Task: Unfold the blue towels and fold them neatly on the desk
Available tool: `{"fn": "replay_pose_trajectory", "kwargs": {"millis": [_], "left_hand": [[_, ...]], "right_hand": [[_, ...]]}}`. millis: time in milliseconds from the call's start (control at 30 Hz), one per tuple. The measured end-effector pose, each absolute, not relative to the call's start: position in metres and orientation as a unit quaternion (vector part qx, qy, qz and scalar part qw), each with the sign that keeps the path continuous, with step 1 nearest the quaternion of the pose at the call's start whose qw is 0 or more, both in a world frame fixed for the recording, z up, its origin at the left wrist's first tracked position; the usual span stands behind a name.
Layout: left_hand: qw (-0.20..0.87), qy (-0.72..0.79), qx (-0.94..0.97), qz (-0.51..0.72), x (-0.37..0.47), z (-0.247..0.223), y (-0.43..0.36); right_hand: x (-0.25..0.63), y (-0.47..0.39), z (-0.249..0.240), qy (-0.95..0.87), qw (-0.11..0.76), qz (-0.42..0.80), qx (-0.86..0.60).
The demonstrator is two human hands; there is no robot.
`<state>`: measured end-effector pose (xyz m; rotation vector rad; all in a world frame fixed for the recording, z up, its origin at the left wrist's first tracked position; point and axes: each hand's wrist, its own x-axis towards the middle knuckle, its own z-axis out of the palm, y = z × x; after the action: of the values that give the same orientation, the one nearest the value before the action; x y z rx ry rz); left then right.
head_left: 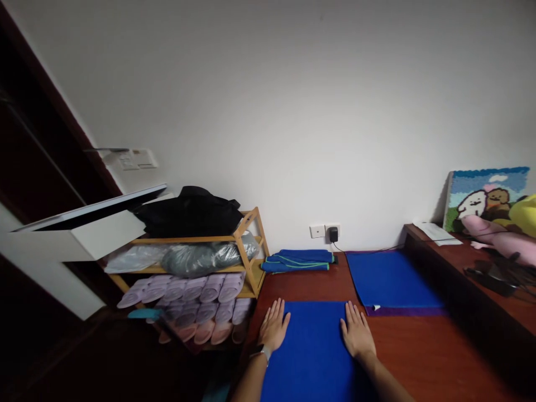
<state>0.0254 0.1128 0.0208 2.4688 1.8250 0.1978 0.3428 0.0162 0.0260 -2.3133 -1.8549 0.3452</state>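
Note:
A smooth blue cloth [312,352] lies flat on the reddish-brown wooden table [422,352], its near end running out of view. On its left edge rests my left hand [274,326], palm down with the fingers stretched forward; a watch is on that wrist. My right hand [357,330] lies flat on the opposite edge, near the far corner, fingers extended. Neither hand grips anything. Beyond the right hand, another blue cloth [389,279] is spread with a purple layer and a small white tag at its near edge. A folded blue cloth with green trim [298,261] sits against the wall.
Left of the table stands a wooden rack [247,251] with a black bag [190,212] on top and several lilac slippers [209,287] below. A black plug adapter [333,234] trails a cable. On the raised right ledge lie a pink plush toy [498,237] and a dog picture [486,195].

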Motion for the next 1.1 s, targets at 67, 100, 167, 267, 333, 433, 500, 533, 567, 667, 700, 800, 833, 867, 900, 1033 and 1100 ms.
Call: {"fn": "replay_pose_trajectory", "kwargs": {"millis": [67,100,167,267,333,433,500,533,567,667,700,800,833,867,900,1033,1100], "left_hand": [[0.037,0.593,0.803,0.046,0.024,0.028,0.114],[0.03,0.593,0.803,0.049,0.026,0.032,0.113],[0.006,0.589,0.804,0.08,0.035,0.039,0.108],[-0.004,0.543,0.83,0.125,0.073,0.043,0.087],[0.021,0.491,0.862,0.124,0.106,0.039,0.068],[0.055,0.448,0.884,0.117,0.144,0.025,0.046],[0.065,0.452,0.882,0.113,0.146,0.017,0.039],[0.066,0.462,0.878,0.108,0.14,0.015,0.039],[0.064,0.476,0.871,0.102,0.129,0.014,0.039],[0.05,0.536,0.839,0.082,0.082,0.017,0.043],[0.045,0.554,0.828,0.078,0.065,0.019,0.043],[0.025,0.585,0.807,0.08,0.029,0.019,0.043],[0.019,0.589,0.803,0.085,0.023,0.018,0.042],[0.014,0.592,0.801,0.089,0.02,0.016,0.041],[0.012,0.595,0.798,0.093,0.019,0.015,0.04],[0.014,0.596,0.796,0.103,0.026,0.016,0.037],[0.013,0.594,0.797,0.106,0.028,0.018,0.036]], "right_hand": [[0.342,0.016,0.028,-0.619,0.081,0.115,-0.773],[0.342,0.016,0.029,-0.618,0.083,0.116,-0.773],[0.342,0.015,0.03,-0.618,0.085,0.12,-0.773],[0.343,0.016,0.028,-0.618,0.088,0.12,-0.772],[0.344,0.016,0.024,-0.62,0.093,0.115,-0.771],[0.345,0.018,0.016,-0.624,0.091,0.106,-0.769],[0.346,0.019,0.01,-0.627,0.087,0.104,-0.767],[0.346,0.019,0.008,-0.629,0.086,0.102,-0.766],[0.346,0.02,0.007,-0.63,0.086,0.1,-0.765],[0.347,0.02,0.006,-0.628,0.088,0.097,-0.767],[0.346,0.019,0.006,-0.626,0.089,0.097,-0.768],[0.346,0.018,0.008,-0.623,0.086,0.099,-0.771],[0.346,0.018,0.008,-0.623,0.084,0.099,-0.772],[0.346,0.018,0.008,-0.623,0.081,0.098,-0.772],[0.346,0.017,0.008,-0.623,0.079,0.098,-0.772],[0.345,0.019,0.012,-0.622,0.069,0.096,-0.774],[0.346,0.019,0.016,-0.619,0.062,0.102,-0.776]]}}
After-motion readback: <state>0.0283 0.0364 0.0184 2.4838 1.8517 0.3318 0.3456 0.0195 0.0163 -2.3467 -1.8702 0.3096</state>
